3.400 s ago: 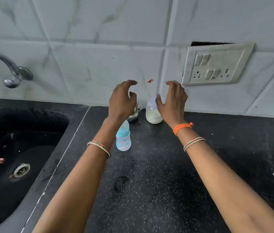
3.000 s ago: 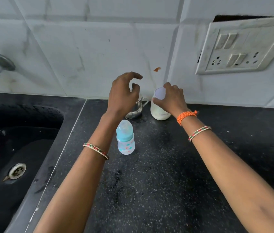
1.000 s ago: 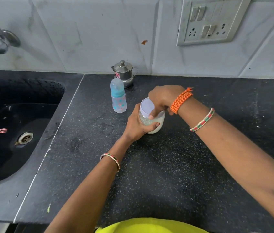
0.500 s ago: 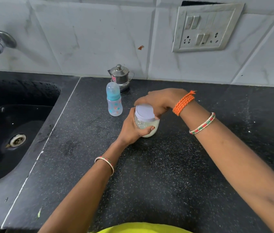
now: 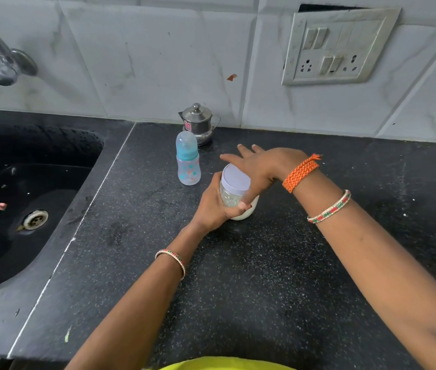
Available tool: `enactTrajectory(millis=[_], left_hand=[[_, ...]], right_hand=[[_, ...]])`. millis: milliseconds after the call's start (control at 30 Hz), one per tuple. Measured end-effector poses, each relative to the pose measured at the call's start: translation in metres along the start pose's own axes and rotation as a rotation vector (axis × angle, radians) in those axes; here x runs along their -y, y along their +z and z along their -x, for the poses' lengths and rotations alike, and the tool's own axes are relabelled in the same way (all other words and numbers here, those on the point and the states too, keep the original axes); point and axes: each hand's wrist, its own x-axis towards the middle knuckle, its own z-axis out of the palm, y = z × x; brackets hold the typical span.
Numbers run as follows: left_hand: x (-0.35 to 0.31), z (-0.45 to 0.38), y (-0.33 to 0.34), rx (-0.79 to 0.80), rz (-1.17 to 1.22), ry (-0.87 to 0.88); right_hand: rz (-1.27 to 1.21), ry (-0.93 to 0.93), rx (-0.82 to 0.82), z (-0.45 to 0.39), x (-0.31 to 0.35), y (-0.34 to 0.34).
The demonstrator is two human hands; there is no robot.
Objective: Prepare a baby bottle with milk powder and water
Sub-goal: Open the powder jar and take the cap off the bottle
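Your black counter [image 5: 265,276] carried everything, with the sink [image 5: 24,209] at its left end. The milk powder jar [image 5: 234,193] stood near the counter's middle, its white lid [image 5: 235,176] on, pale powder showing low in the clear wall. Your left hand [image 5: 215,206] curled round the jar's left side, thumb across its front, holding it on the counter. Your right hand [image 5: 261,165] lay over the lid's far right edge, fingers [image 5: 246,150] straight and spread beyond the jar, thumb down its right side. The capped baby bottle [image 5: 188,158] stood upright just left of the jar, apart from both hands, the steel pot [image 5: 198,124] behind it.
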Motion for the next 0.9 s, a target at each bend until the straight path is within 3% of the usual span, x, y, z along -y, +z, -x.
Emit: enactTrajectory(millis=[200,467,667,833,900], left_hand=[[0.002,-0.016,0.009,-0.001,-0.026,0.018],[0.000,-0.053,0.013,0.037,-0.082,0.005],[-0.016,-0.057,0.013,0.031,-0.167,-0.043],[-0.022,-0.045,-0.003,0.205,-0.557,-0.106],[-0.018,-0.029,-0.011,0.234,-0.576,-0.127]], right_hand=[[-0.113,0.051,-0.297,-0.014,-0.007,0.013],[-0.278,0.056,-0.393,-0.032,-0.030,0.011],[-0.266,0.164,-0.599,-0.024,-0.020,0.016],[-0.384,0.249,-0.803,-0.006,0.001,0.041],[-0.473,0.202,-0.867,0.003,0.010,0.056]])
